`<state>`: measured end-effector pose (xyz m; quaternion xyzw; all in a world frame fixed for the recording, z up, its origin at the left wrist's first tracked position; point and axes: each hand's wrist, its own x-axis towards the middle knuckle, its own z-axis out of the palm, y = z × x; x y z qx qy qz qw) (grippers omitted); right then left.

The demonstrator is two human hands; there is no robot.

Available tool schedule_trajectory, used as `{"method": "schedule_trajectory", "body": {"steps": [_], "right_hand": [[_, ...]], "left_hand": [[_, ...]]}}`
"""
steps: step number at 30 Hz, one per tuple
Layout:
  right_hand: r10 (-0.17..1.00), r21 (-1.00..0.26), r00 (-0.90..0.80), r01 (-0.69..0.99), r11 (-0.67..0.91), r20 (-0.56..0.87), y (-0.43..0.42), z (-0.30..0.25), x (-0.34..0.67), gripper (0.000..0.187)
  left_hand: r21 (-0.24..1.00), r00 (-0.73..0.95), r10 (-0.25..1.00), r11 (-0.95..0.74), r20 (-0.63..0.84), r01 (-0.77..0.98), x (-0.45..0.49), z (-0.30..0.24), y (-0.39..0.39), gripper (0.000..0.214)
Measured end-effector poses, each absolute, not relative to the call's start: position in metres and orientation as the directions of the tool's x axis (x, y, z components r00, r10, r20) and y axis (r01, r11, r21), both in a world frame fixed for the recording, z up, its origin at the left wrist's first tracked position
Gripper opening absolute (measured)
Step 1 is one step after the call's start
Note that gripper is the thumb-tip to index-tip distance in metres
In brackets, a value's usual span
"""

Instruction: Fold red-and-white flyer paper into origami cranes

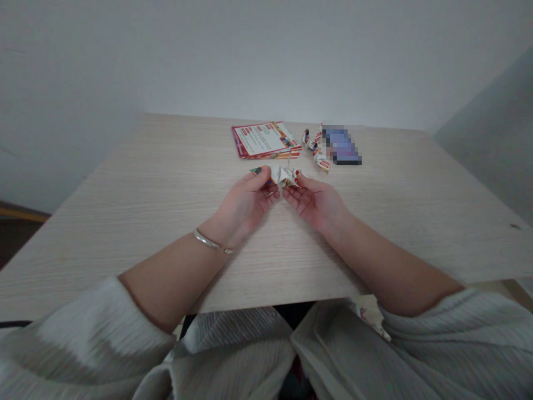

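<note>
A crumpled, twisted piece of printed paper [284,175], white with coloured patches, is pinched between my two hands just above the table. My left hand [247,201] grips its left end, thumb on top and fingers curled beneath. On the other end, my right hand [316,201] presses with thumb and fingertips; its nails are red. The fingers partly cover the paper, so its full shape is hidden. Just beyond my hands lies a stack of printed leaflets [262,140], white with red edges. Similar twisted paper pieces [320,156] rest to the right of the stack.
A pixelated, dark-edged flat object [343,145], perhaps a phone, lies right of the twisted pieces. The pale wood-grain table [166,189] meets a wall at the back. Below its front edge, near my right forearm, some crumpled printed paper [372,318] shows.
</note>
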<state>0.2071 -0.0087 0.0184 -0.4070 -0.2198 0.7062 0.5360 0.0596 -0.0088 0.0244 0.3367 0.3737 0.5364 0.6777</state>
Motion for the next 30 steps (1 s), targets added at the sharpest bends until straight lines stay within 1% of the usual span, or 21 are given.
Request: {"method": "schedule_trajectory", "body": {"steps": [2, 4, 9, 15, 20, 24, 27, 30], "right_hand": [[0.933, -0.719, -0.096, -0.612, -0.329, -0.346, -0.009, 0.019, 0.206, 0.015], [0.937, -0.703, -0.112, -0.633, -0.324, -0.331, -0.01, 0.018, 0.205, 0.014], [0.935, -0.679, -0.153, -0.651, -0.339, -0.32, -0.009, 0.015, 0.206, 0.012], [0.931, -0.666, -0.143, -0.663, -0.342, -0.336, -0.009, 0.013, 0.203, 0.014], [0.964, -0.737, -0.096, -0.627, -0.251, -0.247, -0.011, 0.011, 0.197, 0.012], [0.982, -0.814, -0.07, -0.55, -0.185, -0.176, -0.009, 0.008, 0.196, 0.008], [0.99, -0.862, -0.048, -0.488, -0.136, -0.129, -0.007, 0.005, 0.198, 0.012], [0.997, -0.899, -0.022, -0.431, -0.079, -0.077, -0.006, 0.003, 0.199, 0.019]], "left_hand": [[0.77, 0.175, 0.966, 0.256, -0.189, -0.584, 0.06, 0.026, -0.01, 0.016], [0.724, 0.19, 0.96, 0.281, -0.207, -0.63, 0.061, 0.027, -0.011, 0.016], [0.692, 0.182, 0.955, 0.295, -0.233, -0.659, 0.062, 0.026, -0.011, 0.014], [0.685, 0.176, 0.947, 0.318, -0.271, -0.655, 0.062, 0.022, -0.01, 0.019], [0.693, 0.177, 0.955, 0.293, -0.236, -0.658, 0.063, 0.024, -0.011, 0.017], [0.705, 0.194, 0.96, 0.281, -0.203, -0.651, 0.064, 0.025, -0.01, 0.015], [0.741, 0.181, 0.966, 0.258, -0.185, -0.62, 0.063, 0.024, -0.01, 0.009], [0.795, 0.178, 0.978, 0.191, -0.107, -0.576, 0.063, 0.023, -0.01, 0.016]]}}
